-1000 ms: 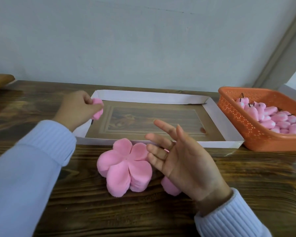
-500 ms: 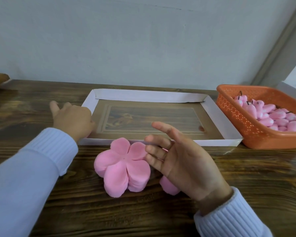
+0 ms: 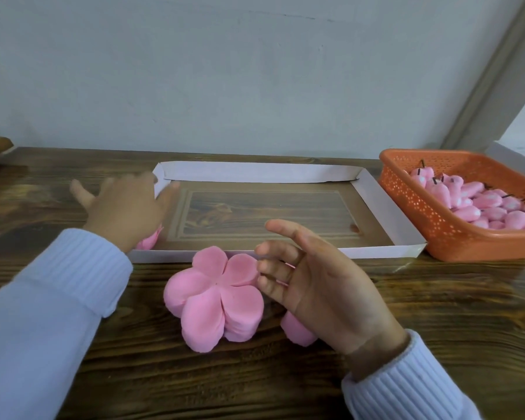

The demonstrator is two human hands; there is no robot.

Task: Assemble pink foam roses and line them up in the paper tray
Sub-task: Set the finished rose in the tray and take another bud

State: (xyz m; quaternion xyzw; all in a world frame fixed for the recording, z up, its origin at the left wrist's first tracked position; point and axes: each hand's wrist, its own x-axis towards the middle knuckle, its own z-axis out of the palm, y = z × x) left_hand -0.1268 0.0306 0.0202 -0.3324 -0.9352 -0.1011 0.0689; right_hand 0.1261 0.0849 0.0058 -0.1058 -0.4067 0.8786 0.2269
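A white paper tray [image 3: 385, 204] lies on the wooden table. One pink foam rose [image 3: 147, 241] sits in its near-left corner, partly hidden under my left wrist. My left hand [image 3: 125, 207] hovers over the tray's left edge with fingers spread, blurred, holding nothing. A stack of pink five-petal foam pieces [image 3: 215, 295] lies in front of the tray. My right hand [image 3: 319, 286] is beside the stack, palm turned left, fingers relaxed and near the petals. Another pink foam piece [image 3: 296, 330] shows from under that hand.
An orange perforated basket [image 3: 431, 216] at the right holds several pink foam buds [image 3: 491, 204] with dark stems. A white box edge [image 3: 512, 159] sits behind it. The grey wall runs close behind the table.
A second ago my left hand gripped the pink rose at the tray's left edge. It lowered into the near-left corner, and now its fingers are spread with the rose lying under the wrist. My right hand barely moved.
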